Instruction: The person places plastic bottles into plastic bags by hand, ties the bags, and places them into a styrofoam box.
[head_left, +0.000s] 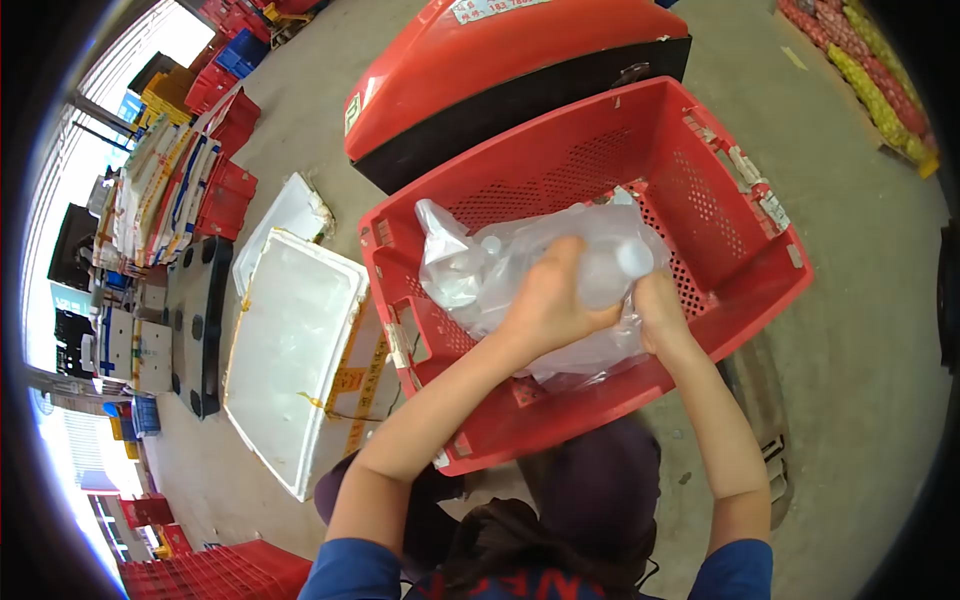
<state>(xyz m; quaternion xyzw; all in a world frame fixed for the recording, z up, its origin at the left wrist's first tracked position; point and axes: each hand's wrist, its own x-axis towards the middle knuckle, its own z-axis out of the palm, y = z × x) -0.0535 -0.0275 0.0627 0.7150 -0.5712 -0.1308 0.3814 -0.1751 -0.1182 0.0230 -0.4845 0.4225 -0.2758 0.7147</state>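
A clear plastic bag (590, 362) holding translucent bottles lies inside a red plastic crate (735, 262). My left hand (552, 300) is closed round a translucent bottle (602, 268) whose white cap (634, 257) points towards my right hand. The fingertips on its far side are hidden. Just beside the cap, my right hand (660, 308) has its fingers closed on the edge of the bag. Another white cap (491, 245) shows through the plastic on the left. At the bag's left end is a crumpled, shiny clear part (450, 270).
Behind the crate stands a red and black machine body (520, 75). An open white foam box (290, 350) sits on the floor to the left, near a black pallet (200, 325). Stacked crates (225, 195) stand farther left; net sacks (870, 80) lie at the far right.
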